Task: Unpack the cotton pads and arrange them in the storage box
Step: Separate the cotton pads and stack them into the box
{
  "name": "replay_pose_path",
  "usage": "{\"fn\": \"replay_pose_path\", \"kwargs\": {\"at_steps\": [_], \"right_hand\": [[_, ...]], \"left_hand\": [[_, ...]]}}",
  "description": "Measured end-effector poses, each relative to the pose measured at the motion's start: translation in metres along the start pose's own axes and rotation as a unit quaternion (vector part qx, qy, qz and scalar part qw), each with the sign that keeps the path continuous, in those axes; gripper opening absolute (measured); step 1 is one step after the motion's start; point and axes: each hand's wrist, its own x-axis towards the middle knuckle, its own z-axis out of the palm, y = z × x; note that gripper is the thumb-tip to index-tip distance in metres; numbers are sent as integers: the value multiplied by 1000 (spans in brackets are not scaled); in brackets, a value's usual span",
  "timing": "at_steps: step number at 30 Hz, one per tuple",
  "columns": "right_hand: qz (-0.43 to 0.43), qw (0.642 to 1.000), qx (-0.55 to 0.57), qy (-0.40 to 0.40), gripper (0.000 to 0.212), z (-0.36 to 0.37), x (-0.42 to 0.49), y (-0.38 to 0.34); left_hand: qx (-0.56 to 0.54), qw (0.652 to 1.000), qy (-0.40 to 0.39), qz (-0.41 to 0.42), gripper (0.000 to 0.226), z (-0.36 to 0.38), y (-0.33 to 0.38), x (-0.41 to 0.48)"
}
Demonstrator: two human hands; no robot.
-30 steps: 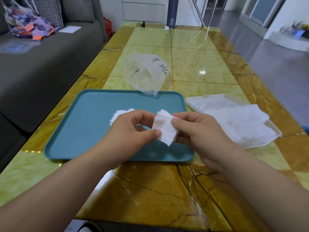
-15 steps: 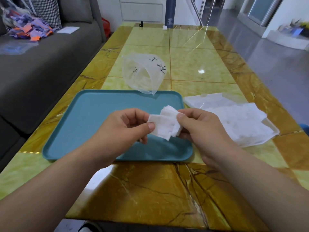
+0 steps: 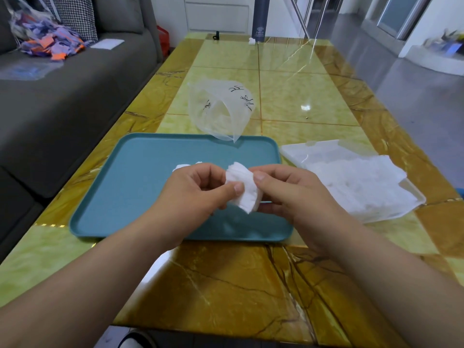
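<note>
A small stack of white cotton pads [image 3: 244, 190] is held above the teal tray [image 3: 140, 187]. My left hand [image 3: 198, 194] pinches its left side with thumb and fingers, and my right hand [image 3: 288, 192] pinches its right side. More white pads [image 3: 184, 165] peek out on the tray behind my left hand. To the right lies the clear storage box [image 3: 414, 200], holding a spread of white cotton pads [image 3: 356, 179], with its lid [image 3: 319, 153] open toward the back. The empty clear plastic bag [image 3: 221, 111] with black print stands past the tray's far edge.
The yellow-brown marble table [image 3: 238, 285] runs forward to a dark bottle [image 3: 261, 18] at its far end. A grey sofa [image 3: 62, 96] with a bag of purple and orange scraps [image 3: 47, 41] flanks the left side. Grey floor lies to the right.
Both hands have kept hold of the pad stack, working it between the fingers; the stack has turned and looks more gathered and squared than before.
</note>
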Motion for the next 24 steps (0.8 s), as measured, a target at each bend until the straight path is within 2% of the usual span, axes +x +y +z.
{"fn": "replay_pose_path", "kwargs": {"at_steps": [3, 6, 8, 10, 15, 20, 24], "right_hand": [[-33, 996, -88, -8, 36, -1, -1, 4], [-49, 983, -178, 13, 29, 0, 3, 10], [-59, 972, -228, 14, 27, 1, 5, 15], [-64, 962, -263, 32, 29, 5, 8, 19], [-40, 960, -251, 118, 38, 17, 13, 23], [-56, 966, -236, 90, 33, 26, 11, 20], [-64, 965, -239, 84, 56, 16, 8, 11]], "left_hand": [[58, 997, 38, 25, 27, 0, -3, 2], [139, 990, -10, 29, 44, -4, -4, -1], [164, 985, -45, 40, 28, -4, -7, -3], [178, 982, -46, 49, 12, -4, -9, -4], [209, 977, -8, 41, 10, -5, -16, -2], [221, 973, -7, 62, 6, -5, -17, -1], [132, 986, -70, 68, 4, -9, -1, -5]]}}
